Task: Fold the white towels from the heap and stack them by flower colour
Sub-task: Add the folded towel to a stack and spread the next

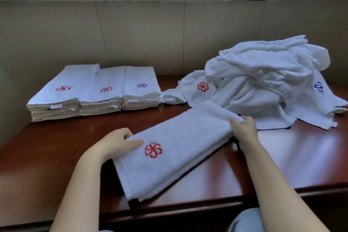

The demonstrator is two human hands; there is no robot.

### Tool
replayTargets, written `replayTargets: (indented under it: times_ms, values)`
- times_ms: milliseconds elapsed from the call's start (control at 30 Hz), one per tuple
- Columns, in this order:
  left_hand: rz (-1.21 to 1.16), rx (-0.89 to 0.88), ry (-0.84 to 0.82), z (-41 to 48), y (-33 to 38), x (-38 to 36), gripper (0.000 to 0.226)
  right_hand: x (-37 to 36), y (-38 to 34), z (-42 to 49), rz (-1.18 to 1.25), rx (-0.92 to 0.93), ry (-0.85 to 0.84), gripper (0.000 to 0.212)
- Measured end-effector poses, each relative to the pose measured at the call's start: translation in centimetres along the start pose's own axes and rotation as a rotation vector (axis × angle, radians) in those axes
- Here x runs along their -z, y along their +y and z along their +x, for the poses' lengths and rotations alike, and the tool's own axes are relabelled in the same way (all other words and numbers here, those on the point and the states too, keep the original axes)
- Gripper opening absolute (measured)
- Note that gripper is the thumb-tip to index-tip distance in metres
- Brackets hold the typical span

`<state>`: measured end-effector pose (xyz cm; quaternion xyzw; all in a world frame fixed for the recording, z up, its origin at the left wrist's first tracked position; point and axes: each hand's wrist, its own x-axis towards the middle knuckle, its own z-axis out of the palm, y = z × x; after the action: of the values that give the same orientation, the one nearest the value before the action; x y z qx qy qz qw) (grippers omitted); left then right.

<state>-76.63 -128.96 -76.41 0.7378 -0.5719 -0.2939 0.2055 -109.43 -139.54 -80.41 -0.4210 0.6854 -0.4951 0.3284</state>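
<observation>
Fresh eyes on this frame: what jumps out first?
The folded towel with a red flower lies front and centre on the dark wooden table, the left hand and right hand gripping its ends. Far left sit three folded stacks; far right, the unfolded heap.

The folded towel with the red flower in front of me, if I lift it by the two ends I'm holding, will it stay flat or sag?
The folded towel will probably sag in the middle: it is soft terry, like the limp heap. Its layers gape along the near edge, so they may slip apart. The left hand and right hand grip opposite ends, which should keep the fold together.
</observation>
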Motion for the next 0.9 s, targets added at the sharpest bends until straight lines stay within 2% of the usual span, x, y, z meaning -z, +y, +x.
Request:
replayTargets:
  times_ms: [100, 167, 267, 400, 567, 633, 700, 767, 833, 900]
  values:
    - [-0.160, -0.030, -0.178, -0.7, 0.0, 0.3, 0.028, 0.3, 0.6, 1.0, 0.082, -0.054, -0.049, 0.008]
    - [-0.232, -0.056, -0.284, -1.0, 0.2, 0.3, 0.030, 0.4, 0.8, 1.5, 0.033, -0.046, -0.053, 0.007]
    - [-0.163, -0.067, -0.377, -1.3, 0.5, -0.1, 0.038, 0.5, 0.8, 2.3, -0.041, -0.034, -0.033, 0.011]
    - [-0.075, -0.078, -0.413, -1.4, 1.1, 0.0, 0.029, 0.6, 0.3, 2.9, -0.056, -0.113, 0.027, 0.030]
    - [0.030, -0.034, -0.438, -1.7, 1.0, 0.0, 0.032, 0.3, -1.7, -0.4, -0.449, 0.022, 0.127, 0.044]
    - [0.037, -0.024, -0.426, -1.6, 0.8, -0.2, 0.035, -0.1, -1.9, -1.6, -0.534, 0.054, 0.044, 0.062]
    - [0.043, -0.019, -0.405, -1.7, 0.7, -0.2, 0.036, -0.4, -1.8, -2.7, -0.510, 0.084, -0.156, 0.084]
    - [0.034, -0.030, -0.379, -1.9, 0.7, -0.3, 0.034, -0.8, -1.5, -3.6, -0.418, 0.140, -0.362, 0.093]
    - [0.016, -0.055, -0.345, -2.3, 0.7, 0.0, 0.029, -1.0, -1.4, -4.2, -0.290, 0.199, -0.436, 0.076]
    - [-0.025, -0.084, -0.305, -3.0, 0.7, 0.4, 0.031, -1.3, -1.5, -4.5, -0.153, 0.264, -0.429, 0.054]
